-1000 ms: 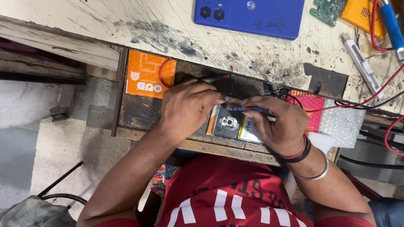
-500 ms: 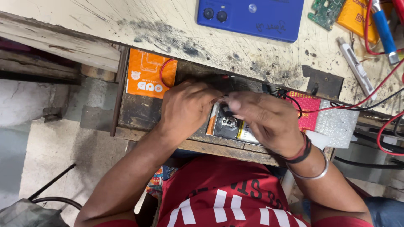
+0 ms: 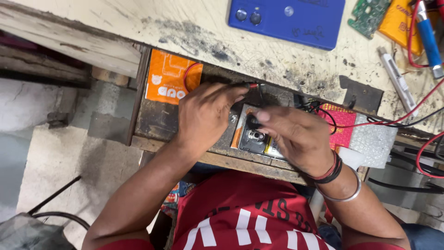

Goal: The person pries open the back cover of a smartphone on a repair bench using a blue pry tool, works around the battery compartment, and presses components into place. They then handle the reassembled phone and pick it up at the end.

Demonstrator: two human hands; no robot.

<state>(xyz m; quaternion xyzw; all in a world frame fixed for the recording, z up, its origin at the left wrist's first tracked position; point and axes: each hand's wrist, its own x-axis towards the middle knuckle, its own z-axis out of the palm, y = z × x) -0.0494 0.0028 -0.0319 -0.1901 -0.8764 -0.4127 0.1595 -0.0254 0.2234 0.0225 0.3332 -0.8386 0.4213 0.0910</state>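
Observation:
An opened phone [image 3: 252, 138] with its dark insides showing lies in a wooden drawer [image 3: 152, 115] below the bench edge. My left hand [image 3: 206, 115] is closed around a thin dark probe with a red tip [image 3: 250, 85], which points right just above the phone. My right hand [image 3: 296, 136] covers the phone's right part. Its thumb presses near the phone's top and the fingers curl over its edge, holding it down. On that wrist are dark bands and a metal bangle [image 3: 344, 185].
The drawer also holds an orange packet [image 3: 169, 78], a red packet [image 3: 341, 121] and bubble wrap [image 3: 375, 141]. On the scratched bench [image 3: 185, 28] lie a blue phone back cover [image 3: 286, 18], a green circuit board [image 3: 367, 16], a blue-handled tool [image 3: 428, 37], a white pen-like tool [image 3: 397, 81] and red wires [image 3: 416, 99].
A second ago my right hand held a dark slim tool over the phone; that tool no longer shows and the hand lies on the phone. My left hand stayed in place.

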